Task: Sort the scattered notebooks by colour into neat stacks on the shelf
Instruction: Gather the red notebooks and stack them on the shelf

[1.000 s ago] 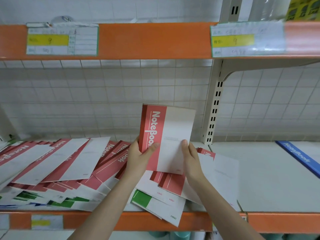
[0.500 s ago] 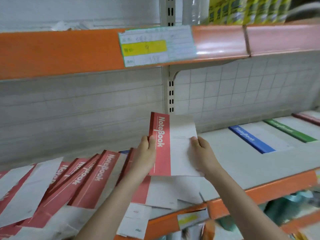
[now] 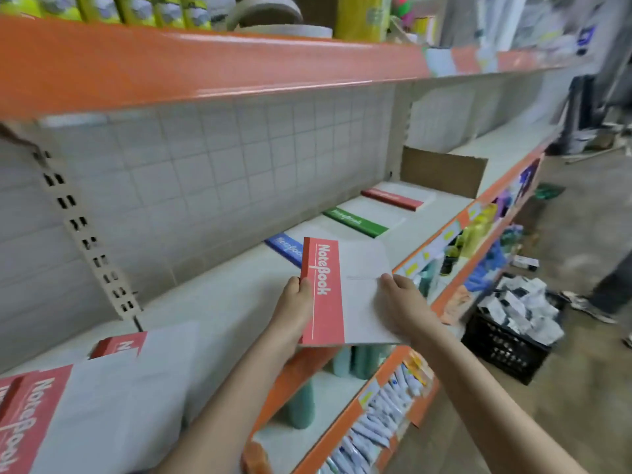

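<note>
- The red notebook (image 3: pixel 337 292) is held by both hands in front of the shelf (image 3: pixel 219 302), above its orange front edge, probably so that it travels flat and square to its stack.
- The left hand (image 3: pixel 293 304) grips the red spine edge, thumb on the cover and fingers underneath; the right hand (image 3: pixel 402 304) holds the white side the same way, with its fingers hidden under the cover.
- Beyond the red notebook, along the shelf, lie 3 sorted stacks: the blue stack (image 3: pixel 284 248) nearest and partly hidden behind it, then the green stack (image 3: pixel 355 222), then the red stack (image 3: pixel 393 198) farthest, just before a cardboard divider (image 3: pixel 444 171).
- I judge the red stack is the destination, well apart from the hands.
- The notebook has a red band with white "NoteBook" lettering and a pale plain cover; it seems to be more than 1 copy, but blur hides the edge.
- The scattered red notebooks (image 3: pixel 68 398) lie on the shelf on the near side of the held one.
</note>
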The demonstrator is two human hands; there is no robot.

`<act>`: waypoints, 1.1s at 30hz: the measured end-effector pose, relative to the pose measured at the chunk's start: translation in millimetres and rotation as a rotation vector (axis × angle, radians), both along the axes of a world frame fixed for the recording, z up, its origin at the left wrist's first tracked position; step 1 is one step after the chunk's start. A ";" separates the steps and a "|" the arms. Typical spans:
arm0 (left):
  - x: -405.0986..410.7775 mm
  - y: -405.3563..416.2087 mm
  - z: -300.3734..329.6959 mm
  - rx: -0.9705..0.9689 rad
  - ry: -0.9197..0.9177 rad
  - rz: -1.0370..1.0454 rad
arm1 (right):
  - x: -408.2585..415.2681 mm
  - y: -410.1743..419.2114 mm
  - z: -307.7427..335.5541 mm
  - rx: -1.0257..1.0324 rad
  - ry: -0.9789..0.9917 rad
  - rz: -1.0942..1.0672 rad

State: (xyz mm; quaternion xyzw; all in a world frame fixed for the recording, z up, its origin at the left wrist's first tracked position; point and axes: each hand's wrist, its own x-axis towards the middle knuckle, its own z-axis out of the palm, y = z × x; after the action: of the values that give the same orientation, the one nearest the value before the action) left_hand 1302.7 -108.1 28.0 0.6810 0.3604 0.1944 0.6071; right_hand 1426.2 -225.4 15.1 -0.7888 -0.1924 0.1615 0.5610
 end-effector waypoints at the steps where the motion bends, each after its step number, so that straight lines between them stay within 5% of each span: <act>1: 18.3 -9.9 -2.2 -0.018 -0.007 -0.027 | 12.8 -13.9 -0.2 -0.011 0.000 -0.038; 17: 239.8 -149.1 -36.3 -0.075 0.049 -0.289 | 192.6 -182.9 -23.0 -0.109 -0.004 -0.226; 33: 401.5 -124.8 -17.7 -0.054 0.002 -0.263 | 359.4 -156.5 -7.7 -0.045 0.027 -0.189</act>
State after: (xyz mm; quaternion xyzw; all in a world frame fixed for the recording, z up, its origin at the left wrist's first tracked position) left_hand 1704.2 -233.0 10.3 0.7058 0.2737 0.1025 0.6453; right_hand 1785.6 -382.0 7.4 -0.8137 -0.1059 0.1228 0.5582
